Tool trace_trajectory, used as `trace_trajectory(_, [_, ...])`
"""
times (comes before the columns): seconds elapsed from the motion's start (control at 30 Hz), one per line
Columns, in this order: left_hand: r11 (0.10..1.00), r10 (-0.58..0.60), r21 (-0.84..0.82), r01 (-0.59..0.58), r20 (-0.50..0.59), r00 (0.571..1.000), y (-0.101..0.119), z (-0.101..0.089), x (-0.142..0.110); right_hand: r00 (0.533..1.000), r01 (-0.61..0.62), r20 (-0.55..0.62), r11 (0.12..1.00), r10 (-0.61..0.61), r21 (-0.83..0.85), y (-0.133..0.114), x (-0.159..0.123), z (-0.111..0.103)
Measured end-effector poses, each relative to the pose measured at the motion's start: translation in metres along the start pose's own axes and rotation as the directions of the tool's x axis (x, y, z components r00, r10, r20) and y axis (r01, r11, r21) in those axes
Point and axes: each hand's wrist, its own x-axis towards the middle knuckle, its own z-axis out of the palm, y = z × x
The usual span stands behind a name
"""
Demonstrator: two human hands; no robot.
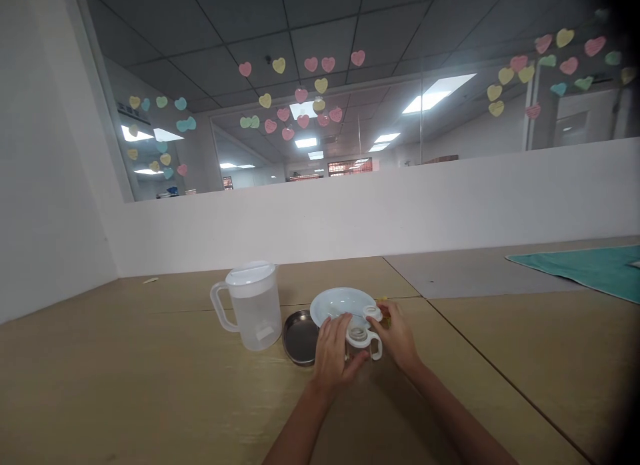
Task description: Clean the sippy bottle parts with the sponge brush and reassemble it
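On the wood-toned table (175, 391), the left hand (334, 351) had its fingers wrapped around the small jar (358, 338) with a white handle, while the right hand (395, 328), just beside it, pinched a white lid (373, 311) between thumb and fingers. Beyond the left fingers lay a pale bowl (333, 301), and left of them a dark round pan (299, 338) and a lidded pitcher (257, 315); farther off, a white wall (320, 221) rose to glass dotted with heart-shaped notes (311, 65).

txt: none legible | heart notes (328, 65) on window (380, 61): too sm. to read
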Motion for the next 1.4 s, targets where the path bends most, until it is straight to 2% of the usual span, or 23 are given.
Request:
trace_trajectory(0.2, [0.989,-0.116,0.077,0.127,-0.128,0.985,-0.023,-0.002,-0.004,0.996,0.027,0.084,0.999,-0.03,0.035,0.012,0.005,0.003])
trace_trajectory(0.3, [0.969,-0.195,0.102,0.225,-0.24,0.951,-0.037,-0.003,-0.006,0.991,0.042,0.126,0.998,-0.048,0.052,0.015,0.006,0.004])
trace_trajectory(0.37, [0.937,-0.271,0.097,0.336,-0.405,0.873,-0.046,-0.005,-0.008,0.985,0.062,0.16,0.997,-0.07,0.055,0.015,0.005,0.004])
trace_trajectory(0.43, [0.886,-0.334,0.063,0.459,-0.6,0.727,-0.055,-0.01,-0.012,0.98,0.094,0.173,0.994,-0.101,0.051,0.014,0.002,0.004])
trace_trajectory(0.5, [0.836,-0.355,0.029,0.548,-0.733,0.58,-0.064,-0.016,-0.017,0.979,0.136,0.149,0.99,-0.14,0.035,0.01,-0.002,0.003])
trace_trajectory(0.53, [0.815,-0.363,0.021,0.579,-0.76,0.539,-0.068,-0.02,-0.02,0.979,0.156,0.127,0.988,-0.157,0.02,0.009,-0.004,0.003])
trace_trajectory(0.67, [0.724,-0.471,-0.02,0.689,-0.745,0.472,-0.078,-0.03,-0.027,0.969,0.245,0.042,0.968,-0.243,-0.054,0.003,-0.018,0.002])
trace_trajectory(0.8, [0.605,-0.602,-0.13,0.786,-0.72,0.344,-0.082,-0.037,-0.031,0.939,0.343,0.053,0.927,-0.339,-0.149,0.0,-0.033,-0.002])
trace_trajectory(0.9, [0.583,-0.625,-0.146,0.799,-0.709,0.326,-0.086,-0.043,-0.036,0.936,0.351,0.067,0.916,-0.344,-0.195,-0.002,-0.04,-0.004])
trace_trajectory(1.07, [0.575,-0.623,-0.099,0.812,-0.697,0.356,-0.097,-0.045,-0.042,0.939,0.344,0.093,0.915,-0.332,-0.212,-0.005,-0.041,-0.004])
trace_trajectory(1.17, [0.551,-0.622,-0.064,0.832,-0.696,0.358,-0.109,-0.042,-0.04,0.939,0.342,0.102,0.914,-0.327,-0.218,-0.005,-0.04,-0.002])
trace_trajectory(1.23, [0.526,-0.624,-0.051,0.849,-0.702,0.344,-0.122,-0.039,-0.037,0.942,0.336,0.101,0.917,-0.321,-0.215,-0.005,-0.039,0.0])
trace_trajectory(1.33, [0.481,-0.675,-0.121,0.869,-0.683,0.278,-0.143,-0.036,-0.038,0.947,0.318,0.115,0.925,-0.3,-0.21,-0.005,-0.039,0.0])
trace_trajectory(1.37, [0.488,-0.691,-0.151,0.86,-0.668,0.275,-0.148,-0.035,-0.039,0.949,0.311,0.124,0.928,-0.29,-0.206,-0.005,-0.039,0.0])
trace_trajectory(1.4, [0.512,-0.693,-0.165,0.843,-0.659,0.292,-0.153,-0.034,-0.041,0.951,0.303,0.132,0.931,-0.28,-0.203,-0.005,-0.039,0.0])
